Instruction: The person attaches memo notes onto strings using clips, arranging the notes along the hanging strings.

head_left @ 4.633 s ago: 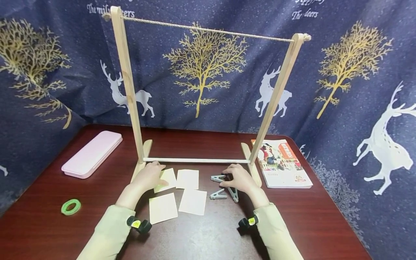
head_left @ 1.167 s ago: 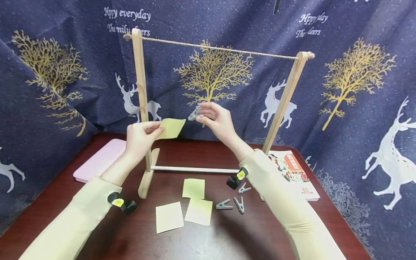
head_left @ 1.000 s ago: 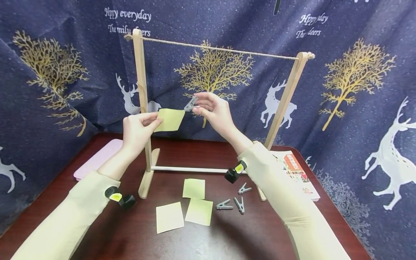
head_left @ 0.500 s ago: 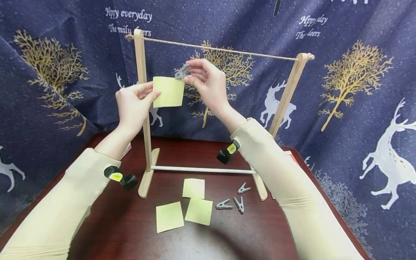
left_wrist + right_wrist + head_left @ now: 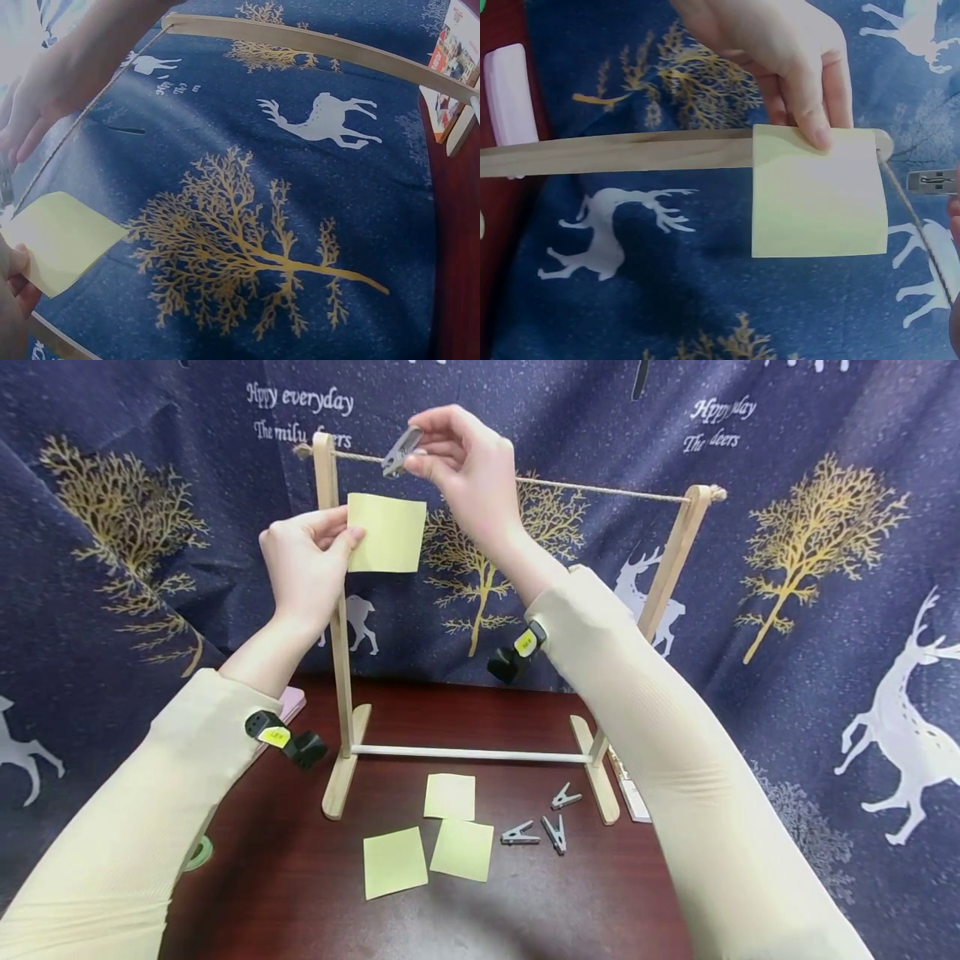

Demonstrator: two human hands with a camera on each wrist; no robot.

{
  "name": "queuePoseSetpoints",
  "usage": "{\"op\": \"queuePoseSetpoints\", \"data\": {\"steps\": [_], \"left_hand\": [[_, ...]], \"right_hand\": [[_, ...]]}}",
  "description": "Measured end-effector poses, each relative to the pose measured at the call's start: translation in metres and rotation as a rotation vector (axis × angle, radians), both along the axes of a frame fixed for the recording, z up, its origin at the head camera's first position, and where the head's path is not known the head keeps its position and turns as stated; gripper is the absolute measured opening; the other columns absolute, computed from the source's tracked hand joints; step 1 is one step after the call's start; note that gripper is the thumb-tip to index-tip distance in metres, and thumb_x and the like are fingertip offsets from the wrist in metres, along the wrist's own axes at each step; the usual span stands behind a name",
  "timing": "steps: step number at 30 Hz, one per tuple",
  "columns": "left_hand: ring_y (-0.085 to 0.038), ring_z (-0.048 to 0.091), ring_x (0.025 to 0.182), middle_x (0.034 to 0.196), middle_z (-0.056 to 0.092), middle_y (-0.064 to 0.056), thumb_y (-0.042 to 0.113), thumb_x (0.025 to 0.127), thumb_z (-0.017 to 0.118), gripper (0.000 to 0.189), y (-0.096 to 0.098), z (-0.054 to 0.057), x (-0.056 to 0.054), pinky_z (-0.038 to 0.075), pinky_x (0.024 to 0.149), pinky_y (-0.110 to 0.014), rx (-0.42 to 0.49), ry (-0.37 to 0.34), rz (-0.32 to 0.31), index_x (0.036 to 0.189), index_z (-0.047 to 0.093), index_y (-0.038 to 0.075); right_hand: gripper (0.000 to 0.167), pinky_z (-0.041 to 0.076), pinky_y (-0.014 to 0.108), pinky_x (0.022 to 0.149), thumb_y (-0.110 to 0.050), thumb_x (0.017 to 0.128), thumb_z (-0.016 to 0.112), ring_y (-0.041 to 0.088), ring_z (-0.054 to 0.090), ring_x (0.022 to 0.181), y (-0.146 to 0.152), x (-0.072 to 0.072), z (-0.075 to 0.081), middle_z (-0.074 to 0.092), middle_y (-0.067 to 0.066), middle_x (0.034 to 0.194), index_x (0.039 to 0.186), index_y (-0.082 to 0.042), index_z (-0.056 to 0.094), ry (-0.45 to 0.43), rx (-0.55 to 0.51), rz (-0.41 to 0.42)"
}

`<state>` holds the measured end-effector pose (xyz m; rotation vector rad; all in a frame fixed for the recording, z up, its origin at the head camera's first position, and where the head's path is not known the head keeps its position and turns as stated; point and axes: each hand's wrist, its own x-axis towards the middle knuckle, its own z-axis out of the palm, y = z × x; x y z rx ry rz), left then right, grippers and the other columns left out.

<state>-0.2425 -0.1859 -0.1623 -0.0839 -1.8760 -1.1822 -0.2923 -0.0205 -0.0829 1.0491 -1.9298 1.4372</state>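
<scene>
My left hand pinches a yellow sticky note by its left edge, thumb in front. The note is upright, a little below the rope near the left post of the wooden frame. Just above the note, my right hand holds a grey clothespin between thumb and fingers, its tip in front of the rope in the head view. In the right wrist view, the clothespin and rope appear apart. Whether the clothespin's tip touches the rope, I cannot tell.
Three yellow notes lie on the dark red table, with three grey clothespins to their right. My arms partly cover a pink case, a green tape roll and a book. A patterned blue cloth hangs behind.
From the tabletop, both hands have risen, the left with a note and the right with a clothespin. Over the last second they moved further up towards the rope's left end.
</scene>
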Motion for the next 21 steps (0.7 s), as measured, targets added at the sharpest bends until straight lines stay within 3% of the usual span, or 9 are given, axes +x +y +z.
{"op": "queuePoseSetpoints", "data": {"steps": [3,10,21], "left_hand": [[0.021,0.056,0.069,0.103,0.073,-0.015,0.015,0.088,0.073,0.024,0.002,0.006,0.0,0.045,0.068,-0.005,0.012,0.008,0.012,0.11,0.074,0.006],[0.014,0.063,0.073,0.104,0.074,-0.013,0.016,0.088,0.072,0.023,0.004,0.014,-0.003,0.046,0.071,-0.006,0.005,0.008,0.039,0.11,0.075,0.008],[0.001,0.07,0.081,0.104,0.074,-0.013,0.017,0.089,0.071,0.023,0.003,0.015,-0.006,0.048,0.071,-0.007,0.007,-0.021,0.072,0.111,0.075,0.008]], "right_hand": [[0.034,0.05,0.014,0.088,-0.004,0.083,0.073,0.016,0.068,0.098,-0.005,-0.003,0.011,0.069,0.016,0.111,0.114,0.006,0.064,-0.016,0.029,-0.034],[0.032,0.05,0.014,0.083,-0.013,0.085,0.075,0.01,0.068,0.09,-0.015,-0.007,0.034,0.072,0.009,0.105,0.114,-0.002,0.068,-0.063,0.111,-0.15],[0.025,0.049,0.014,0.08,-0.016,0.084,0.078,0.004,0.062,0.081,-0.017,-0.011,0.042,0.068,-0.003,0.088,0.105,-0.004,0.07,-0.131,0.168,-0.206]]}}
